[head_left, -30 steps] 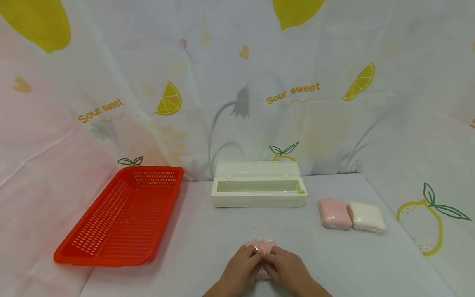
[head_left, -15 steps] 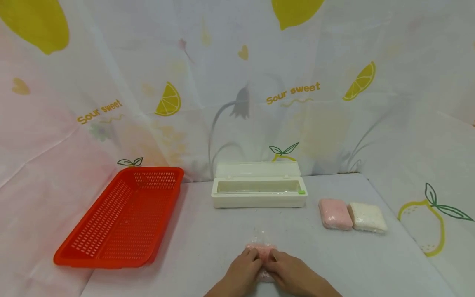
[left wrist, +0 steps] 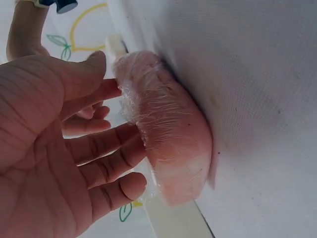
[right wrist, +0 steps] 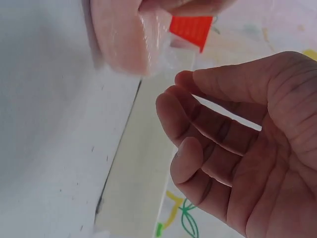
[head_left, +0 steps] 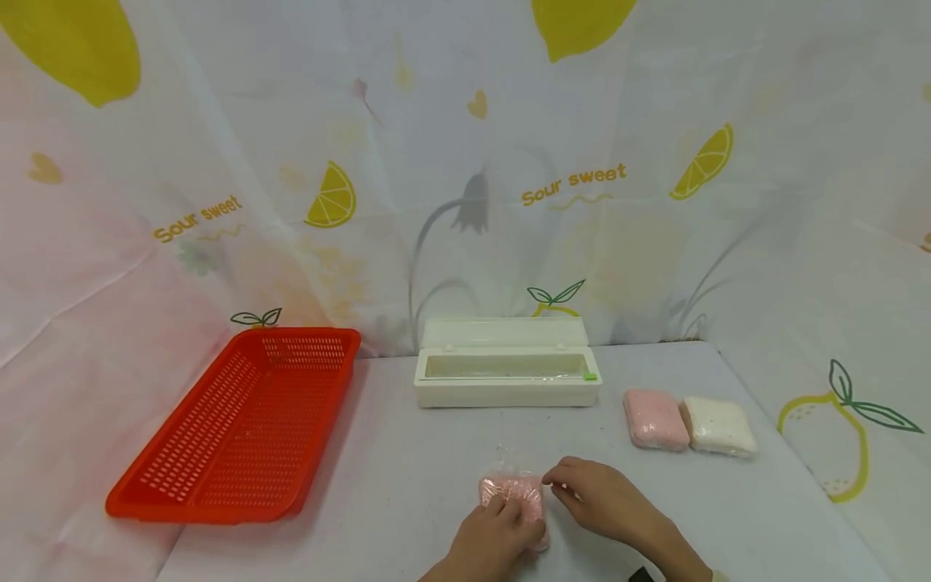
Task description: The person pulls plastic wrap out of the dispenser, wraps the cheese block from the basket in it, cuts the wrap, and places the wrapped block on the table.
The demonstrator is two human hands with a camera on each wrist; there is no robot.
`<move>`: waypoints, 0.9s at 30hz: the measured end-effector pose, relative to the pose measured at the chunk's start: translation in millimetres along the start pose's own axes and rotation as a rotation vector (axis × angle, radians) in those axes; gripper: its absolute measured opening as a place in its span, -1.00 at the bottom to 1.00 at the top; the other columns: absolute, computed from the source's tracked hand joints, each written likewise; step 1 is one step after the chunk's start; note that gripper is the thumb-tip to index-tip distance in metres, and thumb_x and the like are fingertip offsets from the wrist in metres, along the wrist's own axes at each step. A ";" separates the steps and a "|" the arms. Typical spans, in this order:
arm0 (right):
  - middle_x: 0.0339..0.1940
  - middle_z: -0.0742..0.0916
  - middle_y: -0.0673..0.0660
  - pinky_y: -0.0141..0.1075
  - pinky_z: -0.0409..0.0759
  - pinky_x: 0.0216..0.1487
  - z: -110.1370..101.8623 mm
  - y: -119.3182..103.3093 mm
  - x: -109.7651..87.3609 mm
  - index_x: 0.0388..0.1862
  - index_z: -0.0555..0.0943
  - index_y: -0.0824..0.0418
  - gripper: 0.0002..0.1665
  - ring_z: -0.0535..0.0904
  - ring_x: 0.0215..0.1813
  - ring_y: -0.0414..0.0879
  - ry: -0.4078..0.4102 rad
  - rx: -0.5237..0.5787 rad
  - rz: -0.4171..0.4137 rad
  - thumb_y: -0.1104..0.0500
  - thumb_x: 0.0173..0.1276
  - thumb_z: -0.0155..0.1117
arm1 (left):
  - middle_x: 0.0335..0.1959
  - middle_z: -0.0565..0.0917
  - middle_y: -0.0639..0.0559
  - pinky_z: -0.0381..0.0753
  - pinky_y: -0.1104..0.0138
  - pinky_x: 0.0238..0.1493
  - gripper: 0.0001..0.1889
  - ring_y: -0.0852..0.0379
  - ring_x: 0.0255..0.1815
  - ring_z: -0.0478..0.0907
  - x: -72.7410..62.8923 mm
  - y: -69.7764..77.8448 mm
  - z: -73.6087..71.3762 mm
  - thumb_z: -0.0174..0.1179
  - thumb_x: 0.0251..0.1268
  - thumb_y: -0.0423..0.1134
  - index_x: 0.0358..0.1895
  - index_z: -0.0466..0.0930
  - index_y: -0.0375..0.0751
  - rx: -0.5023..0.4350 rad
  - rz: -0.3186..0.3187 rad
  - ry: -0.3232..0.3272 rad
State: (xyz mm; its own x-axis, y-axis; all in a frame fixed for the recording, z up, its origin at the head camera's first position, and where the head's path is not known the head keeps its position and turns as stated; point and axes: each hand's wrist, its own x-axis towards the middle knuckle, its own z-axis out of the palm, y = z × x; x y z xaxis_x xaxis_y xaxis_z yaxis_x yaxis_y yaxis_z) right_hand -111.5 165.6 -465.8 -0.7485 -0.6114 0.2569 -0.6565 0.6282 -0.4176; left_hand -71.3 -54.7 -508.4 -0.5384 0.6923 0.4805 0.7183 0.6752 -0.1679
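A pink block (head_left: 525, 487) wrapped in crinkled clear plastic film lies on the white table at the front; what is inside cannot be told more exactly. My left hand (head_left: 493, 537) rests its fingertips on the block's top, on the gathered film, as the left wrist view shows with the wrapped block (left wrist: 181, 139) beside the fingers. At the block's far right corner is my right hand (head_left: 607, 497), its fingers bent loosely. In the right wrist view, the right hand (right wrist: 242, 134) is apart from the block, thumb near the index finger, nothing visible between them.
A white plastic-wrap dispenser (head_left: 507, 394) with its lid raised stands at the back. The red perforated basket (head_left: 298, 477) is at left. To the right lie a wrapped pink block (head_left: 656, 419) and a wrapped white block (head_left: 720, 424), side by side. A lemon-print cloth (head_left: 640, 259) hangs behind.
Both hands were together over the block's middle, gathering film. The right hand has let go and moved right and away, to the block's far corner. The left hand has shifted right over the top.
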 end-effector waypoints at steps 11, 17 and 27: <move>-0.35 0.66 -0.19 -0.31 0.55 -0.34 -8.5 8.7 -4.0 -0.22 0.70 0.10 -0.87 0.50 -0.35 -0.38 0.021 -0.004 0.073 0.30 0.29 0.33 | -0.47 0.47 0.16 0.32 0.43 -0.54 -0.45 0.22 -0.46 0.40 1.1 -5.8 -2.7 0.36 -0.31 0.50 -0.41 0.68 0.15 0.115 -0.018 -0.014; -0.38 0.65 -0.21 -0.31 0.54 -0.34 -6.5 11.5 -6.6 -0.21 0.71 0.11 -0.87 0.47 -0.37 -0.40 -0.008 0.016 0.110 0.29 0.30 0.32 | -0.41 0.48 0.13 0.30 0.41 -0.51 -0.77 0.18 -0.45 0.41 -1.1 -12.4 -1.9 0.49 -0.18 -0.04 -0.55 0.61 0.05 0.144 -0.008 -0.036; -0.38 0.65 -0.22 -0.33 0.53 -0.36 -7.0 13.6 -8.3 -0.22 0.71 0.11 -0.89 0.46 -0.38 -0.40 -0.032 0.029 0.158 0.28 0.31 0.33 | -0.05 0.55 0.06 0.56 0.36 -0.12 -0.70 0.18 -0.07 0.55 0.4 -25.7 -6.0 0.43 0.02 -0.23 -0.14 0.60 -0.06 0.123 0.034 -0.178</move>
State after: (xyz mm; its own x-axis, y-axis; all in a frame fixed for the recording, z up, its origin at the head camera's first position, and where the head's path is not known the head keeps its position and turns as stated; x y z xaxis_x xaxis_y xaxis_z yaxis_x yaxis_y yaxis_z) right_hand -114.8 182.6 -467.5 -0.8387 -0.5210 0.1586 -0.5273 0.7038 -0.4760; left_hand -87.3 -73.3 -498.7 -0.5918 0.7420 0.3148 0.6842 0.6690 -0.2904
